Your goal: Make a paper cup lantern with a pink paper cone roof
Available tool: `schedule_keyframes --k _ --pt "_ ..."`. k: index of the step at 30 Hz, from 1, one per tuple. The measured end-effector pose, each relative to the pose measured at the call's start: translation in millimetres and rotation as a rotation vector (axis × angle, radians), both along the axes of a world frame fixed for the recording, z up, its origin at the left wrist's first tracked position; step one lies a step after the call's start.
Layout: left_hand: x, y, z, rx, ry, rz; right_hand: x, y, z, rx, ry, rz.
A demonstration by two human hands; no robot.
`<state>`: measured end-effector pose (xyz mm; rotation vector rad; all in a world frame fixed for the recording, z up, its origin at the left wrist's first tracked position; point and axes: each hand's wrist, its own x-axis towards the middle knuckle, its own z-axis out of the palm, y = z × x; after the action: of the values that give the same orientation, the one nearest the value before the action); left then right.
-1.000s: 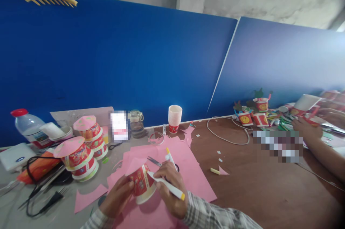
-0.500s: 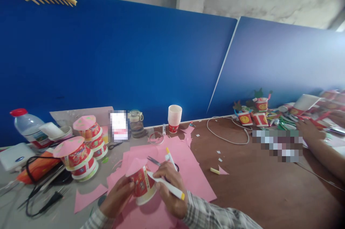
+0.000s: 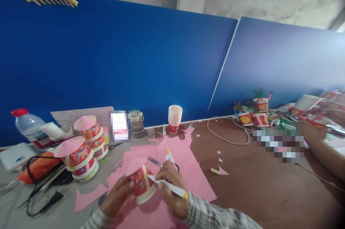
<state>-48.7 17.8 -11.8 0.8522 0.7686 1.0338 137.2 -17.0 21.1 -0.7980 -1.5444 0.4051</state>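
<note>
My left hand (image 3: 118,194) is closed round a red printed paper cup (image 3: 142,182), tilted, with its wide pale rim down and a pink paper cone (image 3: 138,166) on its upper end. My right hand (image 3: 172,187) grips a white pen (image 3: 174,187) with a yellow end. The pen's narrow tip is at the cup's side; whether it touches, I cannot tell. Behind my right hand, scissors (image 3: 154,160) and a second white-and-yellow pen (image 3: 171,156) rest on pink paper sheets (image 3: 196,182), partly hidden by my fingers.
Stacked cups with pink paper tops (image 3: 71,148) stand at left, near a bottle (image 3: 29,128) and a black plug (image 3: 52,200). A glass jar (image 3: 137,125) and a stack of white cups (image 3: 174,117) are behind. Another person's arm (image 3: 318,143) is at right, beside piled craft pieces (image 3: 285,123).
The pen tip has shifted slightly down along the cup's side, and my right hand has moved with it a little. My left hand keeps hold of the cup.
</note>
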Motion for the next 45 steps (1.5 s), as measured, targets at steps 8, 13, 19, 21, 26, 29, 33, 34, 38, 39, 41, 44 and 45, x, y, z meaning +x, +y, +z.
schedule_keyframes --k 8,13,19,21,26,29,33,34,38,39,41,44,45 --pt "1.6 -0.2 0.7 0.001 0.015 0.009 -1.4 -1.7 3.4 0.031 -0.033 0.068" --pt "4.3 -0.1 6.5 -0.074 0.043 0.124 -1.8 0.6 1.4 -0.005 0.01 -0.007" --pt "4.8 0.1 5.2 -0.065 0.043 0.08 -1.4 -1.4 3.6 0.004 -0.054 0.104" --pt "4.4 0.9 3.8 -0.054 0.047 0.075 -1.4 0.5 2.3 0.009 -0.054 0.055" --pt "3.4 1.8 2.0 -0.058 0.048 0.11 0.6 4.1 2.7 0.008 -0.029 0.003" --pt "4.1 0.9 2.3 -0.051 0.062 0.076 0.6 1.7 4.9 -0.002 -0.041 0.081" --pt "5.4 0.4 2.1 -0.003 0.113 0.095 -0.8 -0.7 4.0 0.008 -0.11 0.096" --pt "5.5 0.7 1.8 0.002 0.124 0.107 -0.9 -0.5 3.4 0.009 -0.122 0.077" --pt "4.8 2.8 0.6 0.014 0.157 0.121 -0.1 1.1 2.9 0.017 -0.112 0.029" --pt "4.6 3.3 0.2 0.025 0.18 0.121 0.1 1.2 2.7 0.016 -0.107 0.037" --pt "4.0 4.1 -1.0 0.048 0.242 0.118 0.1 1.0 1.4 0.001 -0.112 0.064" --pt "3.0 4.8 -3.3 0.08 0.316 0.111 -1.0 0.7 -3.1 -0.006 -0.151 0.093" --pt "2.7 5.0 -4.0 0.089 0.324 0.111 -1.4 0.9 -4.6 0.0 -0.168 0.091"
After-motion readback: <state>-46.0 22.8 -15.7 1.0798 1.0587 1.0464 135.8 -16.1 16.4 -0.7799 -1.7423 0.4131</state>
